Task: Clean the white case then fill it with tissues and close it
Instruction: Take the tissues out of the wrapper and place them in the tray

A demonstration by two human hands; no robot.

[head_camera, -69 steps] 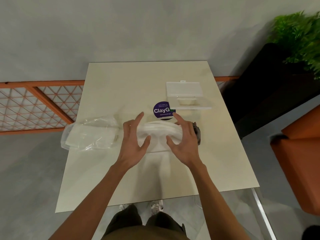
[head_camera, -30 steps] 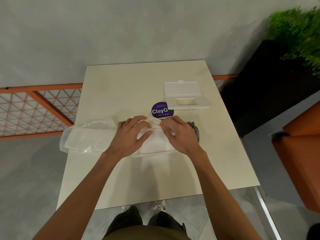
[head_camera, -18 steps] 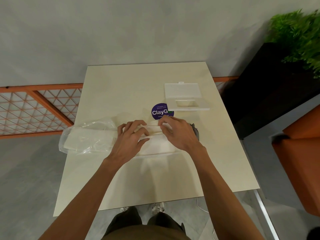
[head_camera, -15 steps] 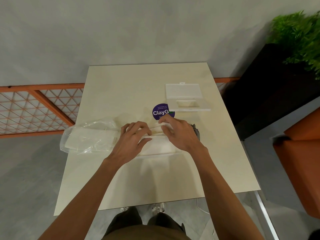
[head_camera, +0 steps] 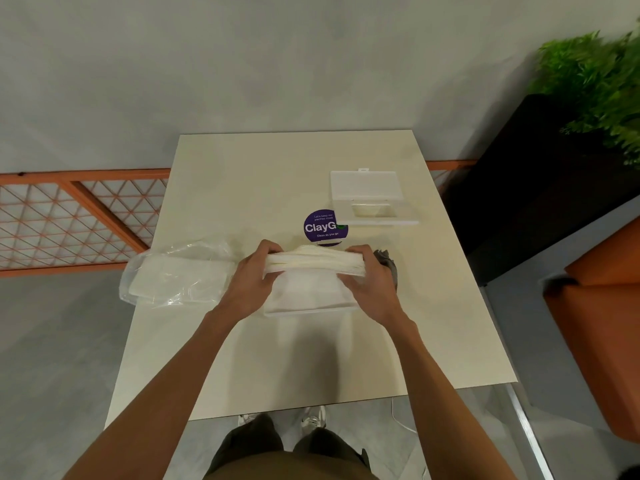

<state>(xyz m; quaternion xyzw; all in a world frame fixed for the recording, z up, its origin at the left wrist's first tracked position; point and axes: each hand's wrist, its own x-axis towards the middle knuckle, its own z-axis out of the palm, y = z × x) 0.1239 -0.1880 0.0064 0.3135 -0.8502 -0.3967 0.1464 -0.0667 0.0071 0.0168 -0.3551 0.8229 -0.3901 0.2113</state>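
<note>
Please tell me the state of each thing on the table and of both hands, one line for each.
tissue stack: lifted, held at both ends
left hand: gripping the stack's left end
right hand: gripping the stack's right end
white case: open, below the stack
lid: off, lying apart
plastic bag: lying crumpled, tissues inside
grey cloth: mostly hidden

A round purple ClayGo sticker lies on the cream worktop, a little right of its middle. A grey cloth lies nearer the right edge. An orange lattice railing runs beyond the left edge. Off the far right corner stands a black planter with a green plant; an orange seat sits beyond the right edge.
</note>
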